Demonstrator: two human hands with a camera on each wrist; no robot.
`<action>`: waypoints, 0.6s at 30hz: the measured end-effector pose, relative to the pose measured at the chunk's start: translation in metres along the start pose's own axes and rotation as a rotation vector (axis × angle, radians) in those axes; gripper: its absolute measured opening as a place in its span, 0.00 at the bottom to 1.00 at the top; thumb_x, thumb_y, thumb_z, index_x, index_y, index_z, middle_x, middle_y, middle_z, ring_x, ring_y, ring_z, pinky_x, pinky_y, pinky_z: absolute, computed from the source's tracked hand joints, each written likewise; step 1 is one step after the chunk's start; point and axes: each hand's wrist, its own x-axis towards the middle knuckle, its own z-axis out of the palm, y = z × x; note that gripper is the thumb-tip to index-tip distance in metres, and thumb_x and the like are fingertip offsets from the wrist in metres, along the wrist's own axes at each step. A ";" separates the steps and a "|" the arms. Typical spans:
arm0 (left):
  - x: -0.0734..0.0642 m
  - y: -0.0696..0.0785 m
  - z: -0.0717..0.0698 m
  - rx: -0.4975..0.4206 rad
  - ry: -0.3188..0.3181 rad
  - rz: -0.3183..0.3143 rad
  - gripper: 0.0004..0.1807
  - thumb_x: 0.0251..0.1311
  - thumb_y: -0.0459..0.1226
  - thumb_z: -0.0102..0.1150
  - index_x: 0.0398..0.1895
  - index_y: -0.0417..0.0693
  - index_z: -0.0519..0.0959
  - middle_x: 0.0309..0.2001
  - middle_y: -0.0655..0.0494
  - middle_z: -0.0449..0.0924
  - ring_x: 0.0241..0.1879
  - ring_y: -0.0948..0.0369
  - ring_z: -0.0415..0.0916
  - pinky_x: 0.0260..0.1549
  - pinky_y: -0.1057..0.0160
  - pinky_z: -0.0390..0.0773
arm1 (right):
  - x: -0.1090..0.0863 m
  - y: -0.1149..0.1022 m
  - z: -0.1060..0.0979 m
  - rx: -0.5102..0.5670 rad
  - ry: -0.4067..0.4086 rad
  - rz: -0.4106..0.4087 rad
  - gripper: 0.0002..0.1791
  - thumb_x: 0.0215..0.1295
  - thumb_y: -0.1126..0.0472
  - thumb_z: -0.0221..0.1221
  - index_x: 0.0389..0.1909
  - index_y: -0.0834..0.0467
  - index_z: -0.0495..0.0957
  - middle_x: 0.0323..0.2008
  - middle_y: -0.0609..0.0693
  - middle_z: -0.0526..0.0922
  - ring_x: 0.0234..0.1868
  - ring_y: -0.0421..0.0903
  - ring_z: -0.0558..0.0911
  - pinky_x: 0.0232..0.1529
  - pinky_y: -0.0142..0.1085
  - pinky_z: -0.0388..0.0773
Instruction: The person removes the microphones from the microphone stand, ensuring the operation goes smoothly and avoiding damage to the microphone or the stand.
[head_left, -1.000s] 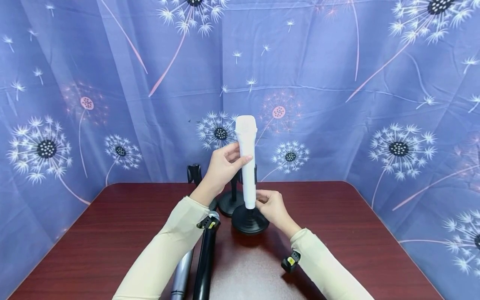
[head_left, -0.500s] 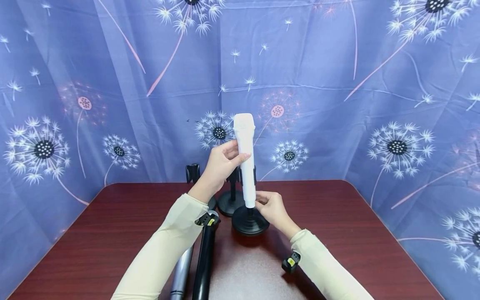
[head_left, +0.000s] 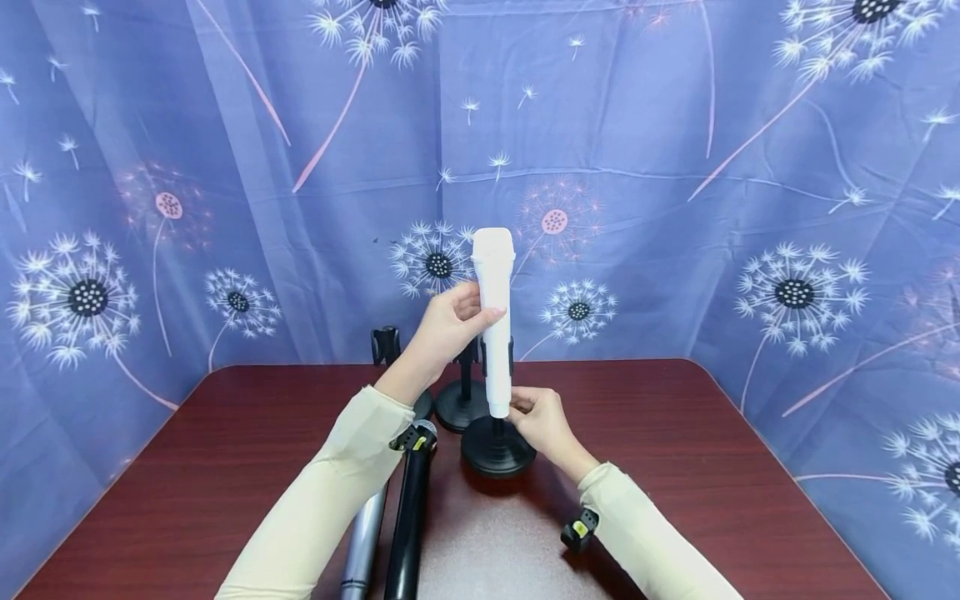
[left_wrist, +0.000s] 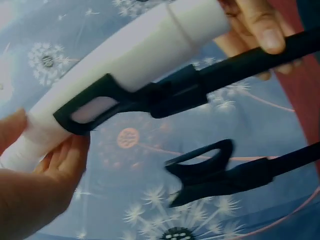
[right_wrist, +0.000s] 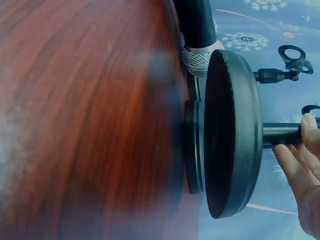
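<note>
A white microphone (head_left: 494, 333) stands nearly upright, head up, its body in the clip (left_wrist: 87, 107) of a black microphone stand. My left hand (head_left: 447, 327) pinches the microphone between thumb and fingers below its head. Lower down, my right hand (head_left: 543, 422) pinches the stand's pole (right_wrist: 282, 133) just above the round black base (head_left: 498, 447). In the right wrist view the base's underside shows, held up over the table. The left wrist view shows my right thumb across the pole, beside the microphone's tail end.
Two more black stands, one with a bare clip (head_left: 386, 344) and one with a round base (head_left: 459, 406), stand behind. A black microphone (head_left: 410, 517) and a silver one (head_left: 365, 542) lie on the reddish-brown table (head_left: 675, 467). A blue dandelion-print curtain (head_left: 637, 150) surrounds it.
The white microphone leaned slightly left half a second ago and is now more upright. The stand's base and my right hand have shifted slightly toward me. Both grips stay the same.
</note>
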 end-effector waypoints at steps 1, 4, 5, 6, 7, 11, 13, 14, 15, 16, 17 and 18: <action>0.000 -0.002 0.000 0.027 -0.019 -0.006 0.24 0.64 0.38 0.61 0.63 0.42 0.71 0.56 0.45 0.77 0.56 0.55 0.75 0.55 0.55 0.74 | 0.000 0.000 0.000 -0.003 -0.002 0.004 0.13 0.54 0.79 0.63 0.42 0.70 0.83 0.32 0.63 0.86 0.33 0.49 0.86 0.32 0.31 0.81; -0.002 -0.006 -0.001 0.072 -0.053 -0.017 0.25 0.63 0.39 0.61 0.63 0.44 0.72 0.55 0.47 0.78 0.55 0.56 0.76 0.55 0.55 0.74 | 0.000 0.000 0.001 -0.012 -0.018 0.008 0.12 0.55 0.78 0.63 0.42 0.70 0.83 0.32 0.62 0.86 0.33 0.50 0.86 0.32 0.32 0.81; -0.002 -0.007 -0.001 0.078 -0.053 -0.011 0.25 0.63 0.39 0.62 0.62 0.44 0.72 0.54 0.46 0.79 0.55 0.56 0.77 0.55 0.54 0.75 | 0.000 0.000 0.001 -0.010 -0.023 0.008 0.13 0.56 0.77 0.63 0.43 0.70 0.83 0.33 0.62 0.86 0.34 0.51 0.86 0.32 0.33 0.81; -0.002 -0.008 -0.001 0.079 -0.047 -0.005 0.25 0.62 0.39 0.63 0.62 0.44 0.73 0.53 0.47 0.80 0.53 0.56 0.78 0.54 0.54 0.75 | 0.001 0.000 0.001 -0.013 -0.028 0.004 0.13 0.56 0.77 0.63 0.43 0.70 0.83 0.33 0.62 0.86 0.34 0.52 0.86 0.33 0.34 0.82; -0.002 -0.008 -0.002 0.079 -0.036 0.004 0.25 0.62 0.38 0.63 0.61 0.43 0.73 0.52 0.47 0.80 0.53 0.56 0.78 0.54 0.53 0.75 | 0.002 0.001 0.001 -0.017 -0.031 -0.002 0.13 0.56 0.76 0.63 0.44 0.70 0.82 0.34 0.62 0.86 0.34 0.52 0.86 0.34 0.35 0.82; 0.000 -0.005 -0.003 0.082 -0.004 0.019 0.25 0.60 0.38 0.65 0.60 0.42 0.74 0.51 0.47 0.81 0.51 0.56 0.79 0.53 0.54 0.76 | 0.007 0.001 0.002 -0.027 -0.029 -0.009 0.14 0.56 0.76 0.63 0.45 0.69 0.83 0.34 0.62 0.86 0.35 0.53 0.86 0.35 0.37 0.83; 0.002 -0.003 -0.004 0.076 0.003 0.012 0.25 0.59 0.38 0.66 0.60 0.42 0.74 0.51 0.46 0.81 0.51 0.56 0.79 0.52 0.55 0.76 | 0.008 0.001 0.002 -0.013 -0.030 -0.002 0.14 0.56 0.77 0.62 0.45 0.69 0.83 0.34 0.62 0.86 0.36 0.53 0.86 0.35 0.37 0.83; 0.002 -0.002 -0.004 0.072 0.006 0.009 0.26 0.59 0.37 0.66 0.60 0.41 0.74 0.51 0.46 0.81 0.51 0.56 0.79 0.52 0.55 0.77 | 0.009 0.000 0.002 -0.004 -0.034 -0.002 0.14 0.56 0.78 0.62 0.44 0.70 0.82 0.34 0.63 0.86 0.36 0.54 0.86 0.35 0.37 0.83; 0.003 -0.001 -0.004 0.065 0.010 0.007 0.26 0.59 0.37 0.66 0.60 0.41 0.74 0.51 0.46 0.81 0.51 0.56 0.79 0.52 0.56 0.77 | 0.009 0.000 0.003 0.005 -0.037 0.000 0.14 0.55 0.79 0.62 0.44 0.70 0.82 0.34 0.63 0.86 0.36 0.54 0.86 0.36 0.36 0.83; 0.003 0.000 -0.004 0.059 0.015 0.006 0.26 0.59 0.37 0.66 0.61 0.41 0.74 0.51 0.45 0.80 0.51 0.56 0.79 0.52 0.56 0.77 | 0.010 0.000 0.003 0.015 -0.041 0.003 0.14 0.55 0.79 0.62 0.44 0.71 0.82 0.34 0.63 0.85 0.37 0.55 0.86 0.37 0.36 0.83; 0.004 0.001 -0.005 0.053 0.021 0.007 0.26 0.59 0.37 0.66 0.61 0.40 0.73 0.52 0.45 0.80 0.51 0.56 0.79 0.52 0.56 0.77 | 0.010 -0.001 0.003 0.017 -0.041 0.002 0.15 0.54 0.79 0.63 0.44 0.71 0.82 0.34 0.64 0.85 0.38 0.55 0.86 0.37 0.36 0.83; 0.004 0.002 -0.005 0.047 0.025 0.011 0.26 0.59 0.37 0.65 0.61 0.40 0.73 0.52 0.45 0.80 0.51 0.55 0.79 0.52 0.55 0.77 | 0.010 -0.001 0.003 0.014 -0.041 0.003 0.15 0.54 0.79 0.63 0.45 0.71 0.82 0.34 0.64 0.85 0.38 0.55 0.86 0.38 0.37 0.83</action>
